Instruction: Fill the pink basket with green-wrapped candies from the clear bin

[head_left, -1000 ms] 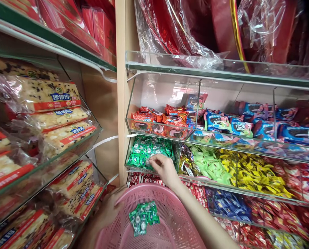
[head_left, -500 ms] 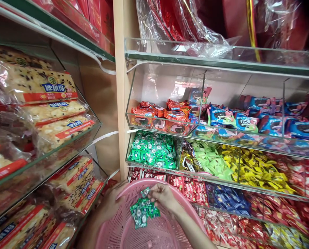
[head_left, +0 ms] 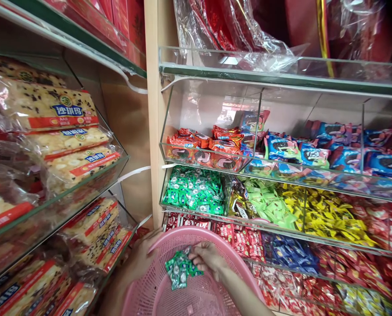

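Observation:
A pink plastic basket [head_left: 248,281] with a perforated wall is at the bottom middle, with a small pile of green-wrapped candies [head_left: 179,274] inside on its far-left part. My left hand [head_left: 141,252] is closed around the basket's left rim; its fingertips are partly hidden. Over the basket, the fingers of my right hand [head_left: 209,259] are pinched on a green-wrapped candy [head_left: 186,252], right at the top of the pile. The candy is partly covered by the fingers.
A shelf bin of green candies [head_left: 196,191] stands just beyond the basket. Bins of light green [head_left: 270,199] and yellow candies [head_left: 327,215] lie to its right. Packaged pastries [head_left: 80,162] fill the left shelves. A wooden post [head_left: 152,114] separates the two shelf units.
My right hand has lowered toward the pile, bringing the green-wrapped candy down to it. My left hand stays at the basket's rim.

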A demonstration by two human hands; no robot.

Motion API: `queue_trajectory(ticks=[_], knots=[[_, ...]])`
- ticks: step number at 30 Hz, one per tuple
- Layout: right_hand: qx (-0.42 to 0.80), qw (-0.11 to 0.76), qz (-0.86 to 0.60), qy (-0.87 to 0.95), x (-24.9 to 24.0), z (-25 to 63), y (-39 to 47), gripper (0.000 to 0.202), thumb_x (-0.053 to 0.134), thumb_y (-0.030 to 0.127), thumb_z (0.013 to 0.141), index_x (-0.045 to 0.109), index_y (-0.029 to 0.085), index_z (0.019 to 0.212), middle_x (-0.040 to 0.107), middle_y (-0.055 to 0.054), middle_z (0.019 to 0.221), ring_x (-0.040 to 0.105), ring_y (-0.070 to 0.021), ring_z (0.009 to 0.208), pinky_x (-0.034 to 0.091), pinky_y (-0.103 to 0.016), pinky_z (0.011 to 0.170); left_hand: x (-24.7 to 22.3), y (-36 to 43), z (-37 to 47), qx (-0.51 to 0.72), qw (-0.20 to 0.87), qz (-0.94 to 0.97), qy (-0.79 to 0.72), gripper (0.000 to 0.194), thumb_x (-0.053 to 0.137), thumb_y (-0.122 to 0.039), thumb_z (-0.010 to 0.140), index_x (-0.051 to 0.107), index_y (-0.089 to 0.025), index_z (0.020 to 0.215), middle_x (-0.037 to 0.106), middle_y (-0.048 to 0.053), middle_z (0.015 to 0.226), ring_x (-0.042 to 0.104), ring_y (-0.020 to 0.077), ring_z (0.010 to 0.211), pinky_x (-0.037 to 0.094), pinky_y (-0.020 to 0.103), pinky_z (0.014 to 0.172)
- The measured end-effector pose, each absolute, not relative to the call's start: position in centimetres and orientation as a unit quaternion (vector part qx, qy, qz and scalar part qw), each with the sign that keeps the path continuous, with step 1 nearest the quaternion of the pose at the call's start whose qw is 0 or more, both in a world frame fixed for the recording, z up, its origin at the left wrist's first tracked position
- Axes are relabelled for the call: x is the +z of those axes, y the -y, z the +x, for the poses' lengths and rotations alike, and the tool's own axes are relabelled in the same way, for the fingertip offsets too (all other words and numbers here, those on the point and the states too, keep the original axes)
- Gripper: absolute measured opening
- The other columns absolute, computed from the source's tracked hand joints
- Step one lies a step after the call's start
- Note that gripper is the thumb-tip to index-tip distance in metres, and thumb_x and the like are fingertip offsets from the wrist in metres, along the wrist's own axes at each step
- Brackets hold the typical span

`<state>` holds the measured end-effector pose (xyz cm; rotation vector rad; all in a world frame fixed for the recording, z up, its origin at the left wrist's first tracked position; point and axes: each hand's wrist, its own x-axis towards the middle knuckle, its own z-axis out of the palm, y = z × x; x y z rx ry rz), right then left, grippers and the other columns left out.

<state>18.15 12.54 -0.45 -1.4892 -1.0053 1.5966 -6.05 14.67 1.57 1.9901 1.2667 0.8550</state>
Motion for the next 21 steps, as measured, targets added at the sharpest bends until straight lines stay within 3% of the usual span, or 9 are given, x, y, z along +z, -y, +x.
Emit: queue_trajectory(ticks=[5, 11, 21], knots=[[0.492, 0.33, -0.647, 0.481, 0.3, 18.3, -12.8, 0.019, 0.053, 0.018, 0.07, 0.049, 0.018, 0.051, 0.054, 0.004, 0.044, 0.041, -0.0065, 0.032, 0.029, -0.017, 0.032, 1.6, -14.6, -6.1, 0.319, 0.304, 0.758, -0.481, 0.048, 0.054, -0.02, 0.076, 0.057, -0.022, 0.124, 0.054, 0.007, 0.134, 0.047, 0.0252, 0.125, 0.033, 0.041, 0.109], [0.296, 0.359, -0.578, 0.671, 6.0, 17.6, -12.1, 0.015, 0.048, 0.015, 0.071, 0.054, 0.017, 0.058, 0.056, 0.003, 0.053, 0.05, -0.0092, 0.05, 0.033, -0.019, 0.049, 0.9, -15.0, -6.3, 0.311, 0.29, 0.77, -0.476, 0.049, 0.053, -0.018, 0.076, 0.055, -0.019, 0.125, 0.054, 0.009, 0.134, 0.047, 0.0257, 0.125, 0.034, 0.042, 0.108], [0.04, 0.36, -0.566, 0.741, 14.2, 17.4, -14.6, 0.019, 0.042, 0.02, 0.086, 0.058, 0.021, 0.095, 0.063, -0.002, 0.079, 0.056, -0.0137, 0.069, 0.037, -0.022, 0.063, 1.2, -14.8, -6.3, 0.322, 0.306, 0.756, -0.48, 0.047, 0.056, -0.022, 0.076, 0.057, -0.022, 0.123, 0.054, 0.007, 0.134, 0.047, 0.0251, 0.125, 0.033, 0.041, 0.108]])
